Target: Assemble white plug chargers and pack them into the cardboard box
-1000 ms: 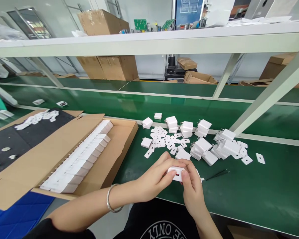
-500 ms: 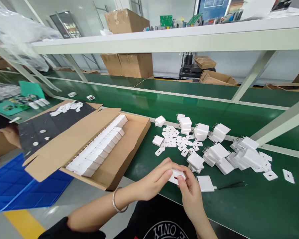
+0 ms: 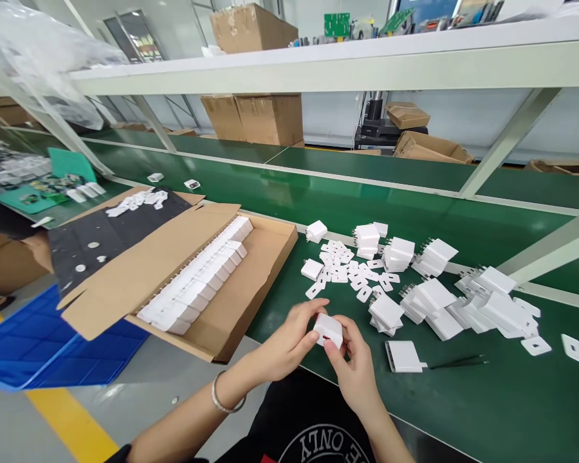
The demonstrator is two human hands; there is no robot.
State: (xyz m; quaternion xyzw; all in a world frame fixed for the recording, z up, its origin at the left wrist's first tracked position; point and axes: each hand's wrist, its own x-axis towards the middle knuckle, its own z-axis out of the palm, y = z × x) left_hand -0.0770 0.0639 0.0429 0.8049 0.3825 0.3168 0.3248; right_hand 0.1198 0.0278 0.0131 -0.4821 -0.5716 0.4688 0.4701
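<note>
Chargers fill one row in the box (image 3: 251, 302); many lie loose on the table (image 3: 463, 399). Left hand (image 3: 289, 344) and right hand (image 3: 354, 366) together grip one charger (image 3: 328, 329).

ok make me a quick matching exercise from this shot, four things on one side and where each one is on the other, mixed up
Things:
1. white charger
2. row of white chargers
3. black tweezers
4. bracelet

Places:
A. on the left wrist
B. lying on the green belt, right of the hands
C. held between the left hand and the right hand
D. inside the open cardboard box

Pairs: 1-C, 2-D, 3-B, 4-A
</note>
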